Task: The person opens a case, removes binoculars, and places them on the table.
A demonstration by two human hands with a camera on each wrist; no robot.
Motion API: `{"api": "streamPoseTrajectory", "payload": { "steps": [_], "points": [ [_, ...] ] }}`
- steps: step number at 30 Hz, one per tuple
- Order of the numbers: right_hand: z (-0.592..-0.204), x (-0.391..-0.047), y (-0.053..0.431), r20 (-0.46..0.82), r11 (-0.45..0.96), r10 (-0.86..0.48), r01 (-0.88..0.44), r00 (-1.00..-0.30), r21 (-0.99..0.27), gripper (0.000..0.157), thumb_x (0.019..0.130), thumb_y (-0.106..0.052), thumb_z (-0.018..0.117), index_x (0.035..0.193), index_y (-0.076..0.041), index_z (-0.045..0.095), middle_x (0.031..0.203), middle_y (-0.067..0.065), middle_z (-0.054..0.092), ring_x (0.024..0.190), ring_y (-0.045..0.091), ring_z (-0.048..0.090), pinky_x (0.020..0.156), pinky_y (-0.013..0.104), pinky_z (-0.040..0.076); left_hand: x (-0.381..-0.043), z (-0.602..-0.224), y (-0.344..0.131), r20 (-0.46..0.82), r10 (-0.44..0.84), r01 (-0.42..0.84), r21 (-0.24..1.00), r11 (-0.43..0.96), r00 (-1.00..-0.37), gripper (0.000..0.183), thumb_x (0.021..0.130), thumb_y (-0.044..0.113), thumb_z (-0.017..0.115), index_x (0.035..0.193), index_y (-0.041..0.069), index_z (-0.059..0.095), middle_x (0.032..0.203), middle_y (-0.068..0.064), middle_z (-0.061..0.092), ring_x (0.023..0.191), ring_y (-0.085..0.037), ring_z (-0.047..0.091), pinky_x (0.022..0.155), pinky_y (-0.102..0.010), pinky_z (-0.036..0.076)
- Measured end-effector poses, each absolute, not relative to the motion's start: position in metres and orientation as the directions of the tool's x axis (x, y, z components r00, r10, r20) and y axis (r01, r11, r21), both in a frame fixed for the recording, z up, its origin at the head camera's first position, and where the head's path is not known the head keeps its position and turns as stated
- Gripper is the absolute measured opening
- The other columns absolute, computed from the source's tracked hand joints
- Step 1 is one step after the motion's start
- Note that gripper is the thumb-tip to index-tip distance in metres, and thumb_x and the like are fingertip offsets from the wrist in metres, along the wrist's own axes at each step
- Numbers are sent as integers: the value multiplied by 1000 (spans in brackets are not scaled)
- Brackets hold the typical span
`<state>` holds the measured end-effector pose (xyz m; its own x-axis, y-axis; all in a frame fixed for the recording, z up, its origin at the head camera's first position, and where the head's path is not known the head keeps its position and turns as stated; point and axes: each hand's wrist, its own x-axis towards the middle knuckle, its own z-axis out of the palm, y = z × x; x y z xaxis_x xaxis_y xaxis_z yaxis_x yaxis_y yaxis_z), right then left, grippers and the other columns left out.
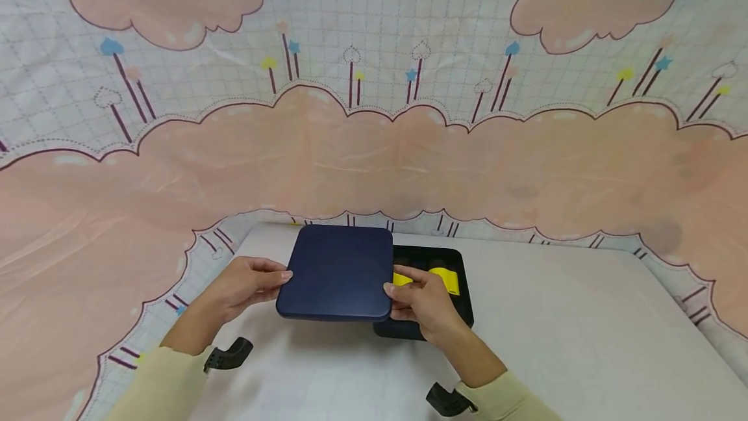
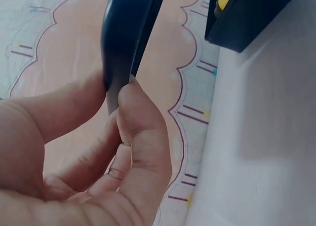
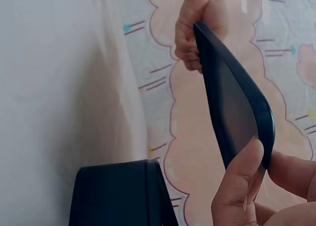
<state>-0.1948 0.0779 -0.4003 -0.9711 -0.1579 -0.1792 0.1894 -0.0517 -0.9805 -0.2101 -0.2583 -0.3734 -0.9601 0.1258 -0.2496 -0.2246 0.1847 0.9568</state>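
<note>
A dark blue square lid (image 1: 339, 273) with rounded corners is held up above the table between both hands. My left hand (image 1: 248, 286) pinches its left edge between thumb and fingers, as the left wrist view shows on the lid's rim (image 2: 129, 33). At the opposite edge my right hand (image 1: 425, 304) pinches the lid (image 3: 232, 95), thumb on one face and fingers on the other. Behind and right of the lid stands a dark open box (image 1: 466, 304). Yellow pieces (image 1: 445, 280) show inside it; the lid and right hand hide the rest of its contents.
The box stands on a white table (image 1: 584, 330), which extends to both sides of it. A patterned cloth (image 1: 409, 161) with clouds hangs behind the table and along its sides. Black straps (image 1: 229, 354) sit near both wrists.
</note>
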Motion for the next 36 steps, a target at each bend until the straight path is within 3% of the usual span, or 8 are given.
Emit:
{"api": "streamPoseTrajectory", "payload": {
  "steps": [19, 36],
  "points": [
    [-414, -195, 59, -187, -99, -188, 208, -964, -973, 59, 94, -12, 77, 148, -4, 55, 80, 3, 72, 63, 13, 68, 67, 26, 64, -206, -383, -280, -258, 119, -234, 954, 188, -959, 9, 96, 8, 74, 104, 5, 74, 85, 4, 73, 77, -9, 67, 73, -22, 60],
    [-420, -187, 42, -201, -116, -208, 228, -957, -967, 63, 93, -12, 78, 151, -5, 53, 82, 3, 75, 61, 11, 70, 65, 25, 63, -199, -386, -295, -268, 126, -239, 948, 208, -955, 10, 97, 8, 72, 105, 3, 72, 85, 4, 72, 78, -8, 66, 73, -22, 59]
  ]
}}
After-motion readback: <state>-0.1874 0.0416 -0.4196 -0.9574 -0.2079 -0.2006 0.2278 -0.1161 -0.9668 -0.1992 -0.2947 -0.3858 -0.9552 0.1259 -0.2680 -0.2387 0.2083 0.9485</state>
